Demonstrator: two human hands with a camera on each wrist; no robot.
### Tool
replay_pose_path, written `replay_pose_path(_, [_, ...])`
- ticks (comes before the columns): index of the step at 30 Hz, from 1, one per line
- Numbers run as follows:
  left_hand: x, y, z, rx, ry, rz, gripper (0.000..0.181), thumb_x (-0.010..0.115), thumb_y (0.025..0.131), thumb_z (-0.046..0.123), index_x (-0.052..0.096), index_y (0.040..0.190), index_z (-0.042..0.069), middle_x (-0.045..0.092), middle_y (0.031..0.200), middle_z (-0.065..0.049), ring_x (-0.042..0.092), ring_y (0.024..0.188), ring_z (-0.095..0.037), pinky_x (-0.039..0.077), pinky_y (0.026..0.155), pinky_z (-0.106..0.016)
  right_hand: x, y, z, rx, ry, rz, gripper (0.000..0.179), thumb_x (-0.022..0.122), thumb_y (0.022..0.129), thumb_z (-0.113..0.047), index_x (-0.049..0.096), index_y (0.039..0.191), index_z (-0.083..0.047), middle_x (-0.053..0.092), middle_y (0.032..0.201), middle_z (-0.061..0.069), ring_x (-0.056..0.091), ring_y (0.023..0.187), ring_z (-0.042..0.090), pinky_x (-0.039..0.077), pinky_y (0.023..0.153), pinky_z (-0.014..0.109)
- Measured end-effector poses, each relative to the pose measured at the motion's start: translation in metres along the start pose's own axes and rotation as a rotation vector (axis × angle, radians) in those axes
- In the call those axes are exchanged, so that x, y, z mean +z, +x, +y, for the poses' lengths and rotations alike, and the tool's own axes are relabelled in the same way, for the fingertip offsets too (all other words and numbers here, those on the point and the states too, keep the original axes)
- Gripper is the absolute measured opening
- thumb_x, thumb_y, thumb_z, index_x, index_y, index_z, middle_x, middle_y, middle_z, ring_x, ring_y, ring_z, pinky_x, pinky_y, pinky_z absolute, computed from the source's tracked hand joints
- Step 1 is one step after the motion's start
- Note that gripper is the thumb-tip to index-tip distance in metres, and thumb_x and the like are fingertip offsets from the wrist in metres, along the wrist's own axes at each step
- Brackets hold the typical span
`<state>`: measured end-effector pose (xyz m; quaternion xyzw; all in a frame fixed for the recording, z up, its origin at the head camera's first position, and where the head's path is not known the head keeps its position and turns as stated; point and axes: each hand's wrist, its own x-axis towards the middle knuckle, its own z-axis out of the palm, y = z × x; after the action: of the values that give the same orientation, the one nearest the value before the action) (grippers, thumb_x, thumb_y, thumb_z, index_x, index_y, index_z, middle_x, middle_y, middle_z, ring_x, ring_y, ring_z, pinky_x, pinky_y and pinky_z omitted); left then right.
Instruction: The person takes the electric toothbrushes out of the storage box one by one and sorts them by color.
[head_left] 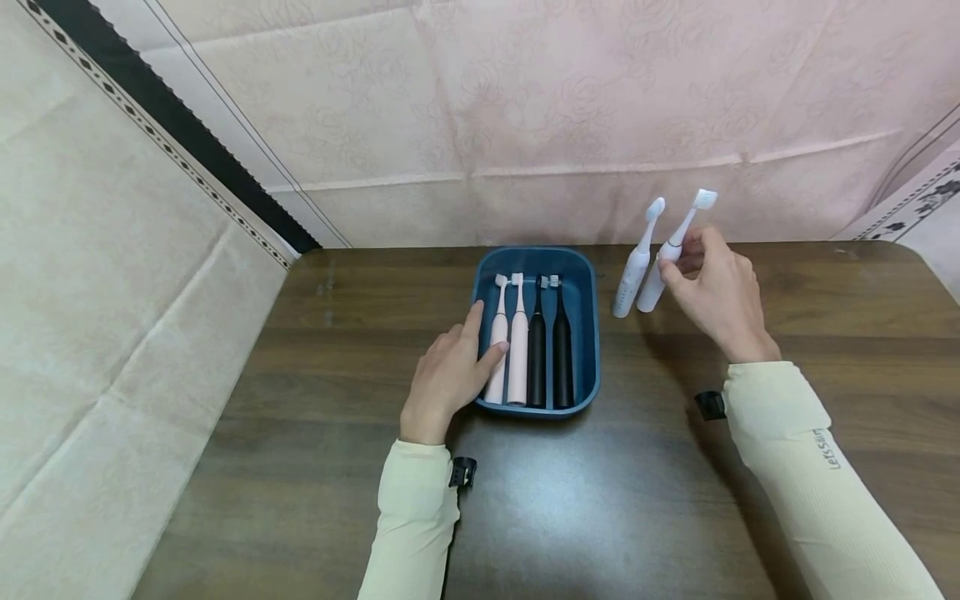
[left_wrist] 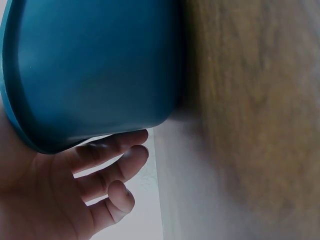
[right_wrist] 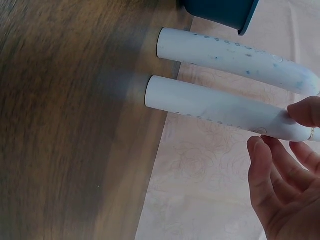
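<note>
A blue bin point(head_left: 593, 350) sits on the table with two pink electric toothbrushes point(head_left: 518, 358) and two black electric toothbrushes point(head_left: 562, 358) lying side by side in it. My left hand point(head_left: 448, 371) holds the bin's left side, thumb over the rim and fingers outside; the left wrist view shows those fingers bent along the outer wall point(left_wrist: 95, 65). To the right, my right hand point(head_left: 716, 287) pinches an upright white electric toothbrush point(right_wrist: 215, 107) near the top of its handle. Another white electric toothbrush point(head_left: 633, 271) stands beside it, untouched, nearer the bin.
The wooden table point(head_left: 322, 467) ends at the back against a pale patterned cloth point(head_left: 525, 125). More light cloth point(head_left: 112, 333) hangs at the left. Each wrist wears a small black device point(head_left: 710, 406).
</note>
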<state>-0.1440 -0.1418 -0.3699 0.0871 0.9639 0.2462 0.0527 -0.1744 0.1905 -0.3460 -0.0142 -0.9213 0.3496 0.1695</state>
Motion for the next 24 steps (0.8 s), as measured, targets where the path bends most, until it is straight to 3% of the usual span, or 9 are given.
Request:
replay_pose_path(10, [0.0,-0.001,0.0,-0.007,-0.002,-0.011,0.073,0.057,0.103,0.045,0.024,0.163,0.018,0.052,0.147,-0.017,0.054,0.126,-0.035,0.044,0.105,-0.054,-0.004,-0.007,0.0,0.003,0.012,-0.02,0.039,0.061,0.1,-0.032,0.054,0.126,-0.004,0.071,0.115,0.019,0.068,0.099,0.034,0.04,0.084,0.05])
replay_pose_path(15, [0.0,0.0,0.0,-0.007,0.0,-0.008,0.074,0.057,0.103,0.044,0.024,0.163,0.017,0.052,0.147,-0.017,0.054,0.124,-0.035,0.045,0.104,-0.053,-0.007,-0.01,0.002,0.023,0.025,-0.034,0.043,0.061,0.1,-0.034,0.054,0.129,-0.003,0.068,0.124,0.018,0.068,0.103,0.035,0.04,0.086,0.051])
replay_pose_path(24, [0.0,0.0,0.0,-0.005,0.002,-0.012,0.074,0.057,0.103,0.045,0.024,0.163,0.017,0.052,0.147,-0.017,0.054,0.125,-0.034,0.045,0.104,-0.052,-0.009,-0.026,0.005,0.011,0.003,0.001,0.038,0.063,0.1,-0.03,0.056,0.127,-0.004,0.072,0.118,0.013,0.07,0.093,0.032,0.04,0.081,0.041])
